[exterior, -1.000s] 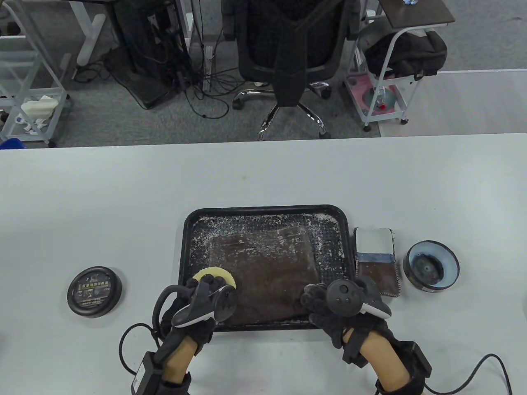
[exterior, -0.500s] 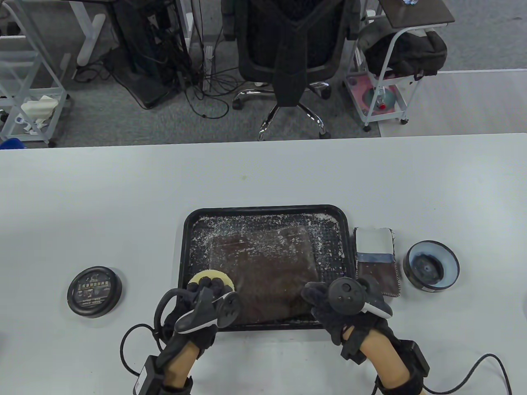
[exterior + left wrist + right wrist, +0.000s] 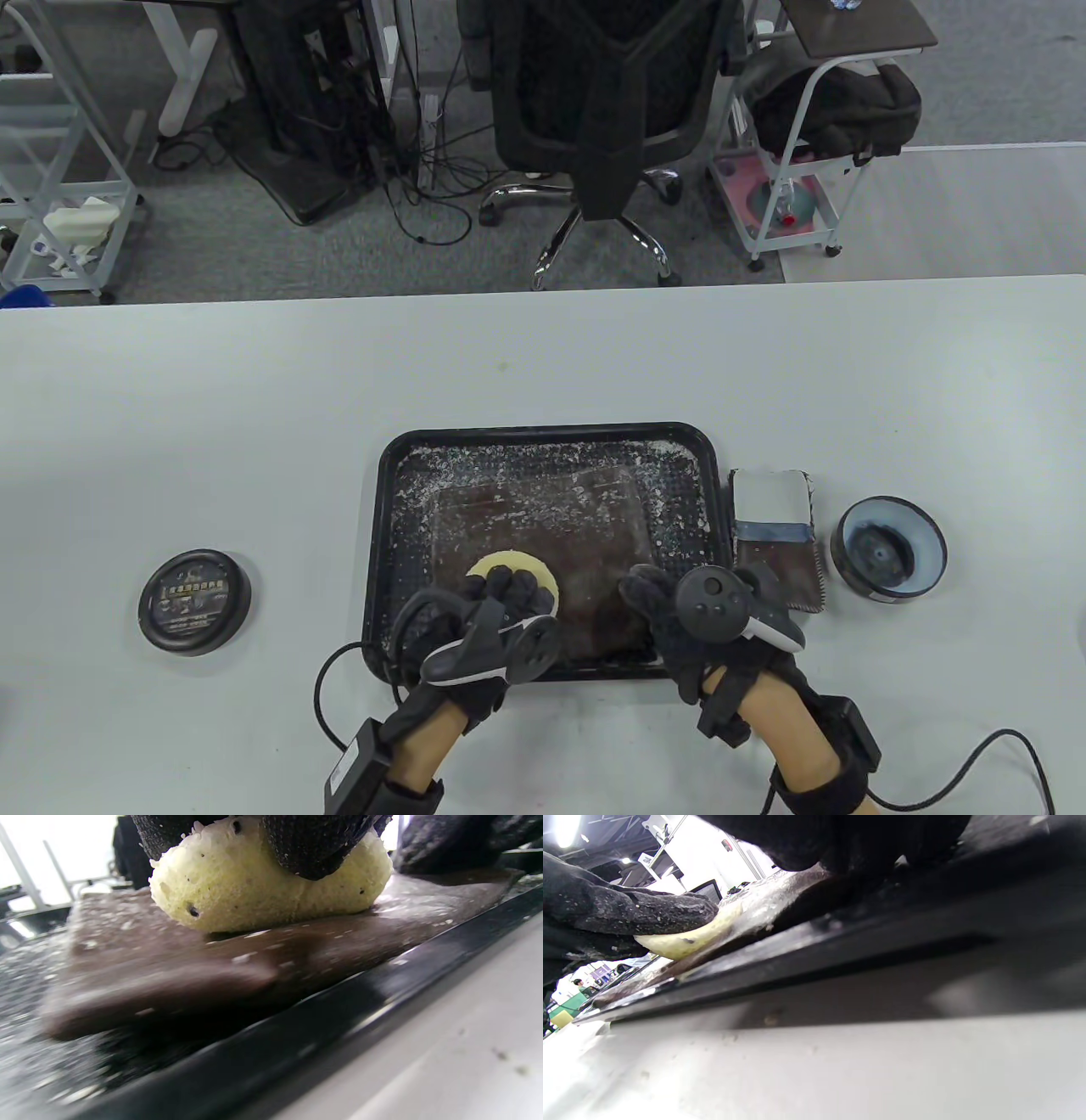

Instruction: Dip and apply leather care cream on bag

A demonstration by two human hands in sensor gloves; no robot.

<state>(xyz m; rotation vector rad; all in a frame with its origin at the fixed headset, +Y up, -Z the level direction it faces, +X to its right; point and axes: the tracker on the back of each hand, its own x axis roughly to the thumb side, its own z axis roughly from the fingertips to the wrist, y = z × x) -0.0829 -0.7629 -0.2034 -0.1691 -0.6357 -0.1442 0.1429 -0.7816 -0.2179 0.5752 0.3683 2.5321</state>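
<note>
Left hand (image 3: 501, 607) slid its one sponge (image 3: 512, 567) rightward on the bag (image 3: 543, 531) (right hand (image 3: 679, 615) pressing, unclenched).

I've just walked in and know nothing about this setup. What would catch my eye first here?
Most likely the pale yellow sponge, which the left hand presses onto a brown leather bag lying in a black tray flecked with white. The right hand rests on the bag's near right corner. An open blue-rimmed cream tin stands right of the tray, its black lid far left.

Black office chair (image 3: 594, 102) on grey carpet (image 3: 254, 246) (white carts (image 3: 797, 170) alongside)
</note>
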